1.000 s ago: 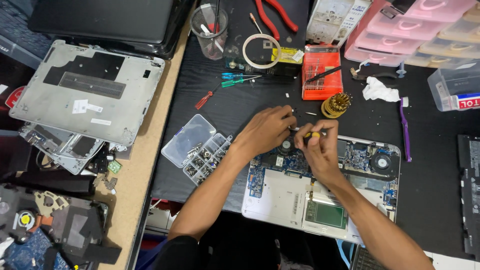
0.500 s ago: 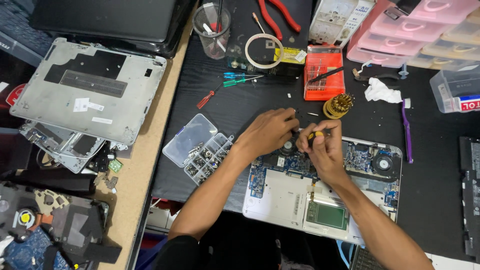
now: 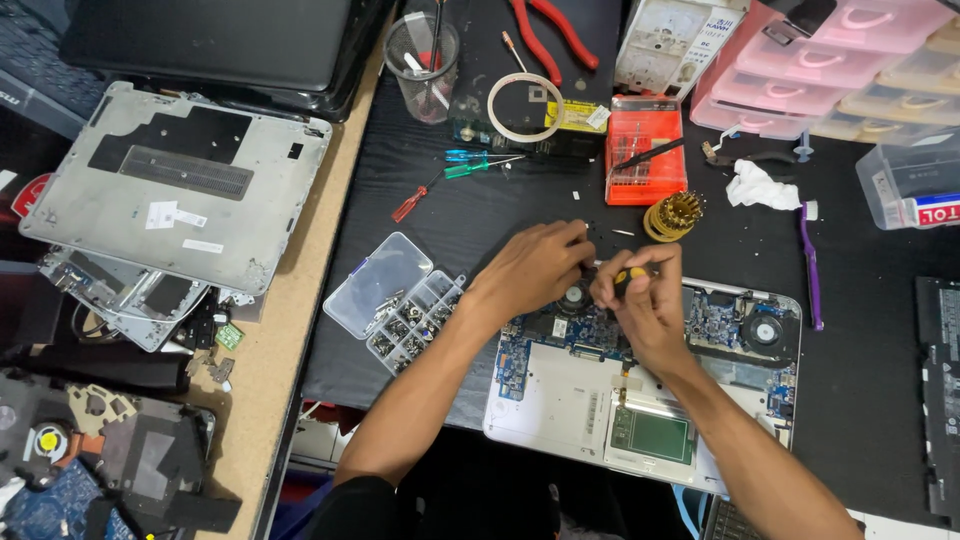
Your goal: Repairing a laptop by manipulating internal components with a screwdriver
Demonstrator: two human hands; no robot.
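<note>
Right hand (image 3: 640, 300) grips a yellow-handled screwdriver (image 3: 632, 276); left hand (image 3: 535, 268) apparently pinches its tip over the opened laptop (image 3: 560, 400).

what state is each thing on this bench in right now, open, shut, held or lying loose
laptop: opened up, circuit board bare
silver bottom cover: off, lying on the wooden bench
screw organiser box: lid open
orange bit case: open
small screwdriver: held in right hand
left hand: resting on the laptop beside the screwdriver tip
red pliers: lying loose
</note>
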